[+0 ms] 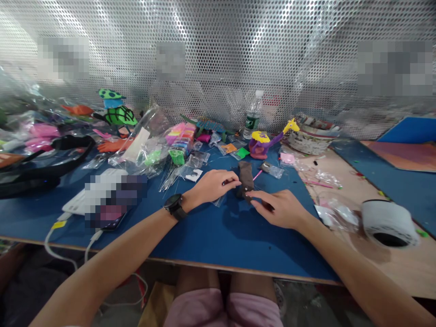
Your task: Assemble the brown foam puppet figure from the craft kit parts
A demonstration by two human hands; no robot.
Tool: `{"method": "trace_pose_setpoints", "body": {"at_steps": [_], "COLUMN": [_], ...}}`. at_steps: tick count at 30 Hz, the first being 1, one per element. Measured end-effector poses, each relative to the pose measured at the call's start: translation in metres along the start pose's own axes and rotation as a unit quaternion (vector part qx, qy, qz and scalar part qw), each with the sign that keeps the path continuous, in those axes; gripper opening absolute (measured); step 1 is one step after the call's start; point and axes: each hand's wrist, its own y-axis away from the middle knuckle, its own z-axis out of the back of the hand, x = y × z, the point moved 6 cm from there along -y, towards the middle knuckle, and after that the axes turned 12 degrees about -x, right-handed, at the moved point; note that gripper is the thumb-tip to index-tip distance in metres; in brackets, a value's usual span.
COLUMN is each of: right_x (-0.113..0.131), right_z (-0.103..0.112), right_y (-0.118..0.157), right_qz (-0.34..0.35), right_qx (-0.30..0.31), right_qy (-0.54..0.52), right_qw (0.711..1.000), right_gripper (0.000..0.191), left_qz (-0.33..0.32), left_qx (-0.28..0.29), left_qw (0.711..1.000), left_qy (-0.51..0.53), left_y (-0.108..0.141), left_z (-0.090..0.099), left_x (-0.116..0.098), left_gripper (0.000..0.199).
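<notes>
Left hand: I see my left hand (213, 185) resting on the blue table mat (211, 236), fingers curled and pinched on something small and dark at the fingertips (229, 181); it is too small for me to name. A black watch (175, 205) sits on that wrist.

Right hand: my right hand (281, 208) lies palm down on the mat, its fingertips (251, 196) pressing on the near end of the brown clay piece (245, 179). I cannot tell whether the fingers close around it or only touch it.

Brown clay piece: it lies flat on the mat between the two hands, its near end under my right fingertips, its far end pointing away from me, just beside my left fingertips.

Beyond the grip: a thin pink stick (257, 175) lies just past the brown piece, with a small clear bag (271, 169) beside it. Farther off stand a purple and yellow clay figure (261, 143) and a water bottle (253, 116).

Left of the grip: a heap of clear bags with coloured clay (170, 147), and farther still a green clay turtle (119, 114).

Right of the grip: a white tape roll (388, 221) lies on bare wood, well apart from my right hand.

Behind everything: a perforated metal screen (218, 54).
</notes>
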Motion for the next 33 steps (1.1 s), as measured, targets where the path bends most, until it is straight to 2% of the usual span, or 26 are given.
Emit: {"method": "trace_pose_setpoints", "body": {"at_steps": [5, 13, 33], "right_x": [0.0021, 0.0018, 0.0068], "right_z": [0.0012, 0.0017, 0.0019], "right_y": [0.0001, -0.0009, -0.0001], "right_qz": [0.015, 0.012, 0.058], "right_qx": [-0.019, -0.016, -0.029], "right_qy": [0.005, 0.015, 0.072], "right_qw": [1.0, 1.0, 0.995], "right_gripper": [0.028, 0.029, 0.026], "left_qz": [0.005, 0.001, -0.001], "left_qx": [0.006, 0.001, 0.001], "left_qw": [1.0, 1.0, 1.0], "left_qy": [0.0, -0.002, -0.003], "left_y": [-0.0001, 0.0001, -0.0001], "left_z": [-0.0002, 0.0, -0.0007], "left_x": [-0.0004, 0.0001, 0.001], "left_gripper": [0.025, 0.025, 0.025]}}
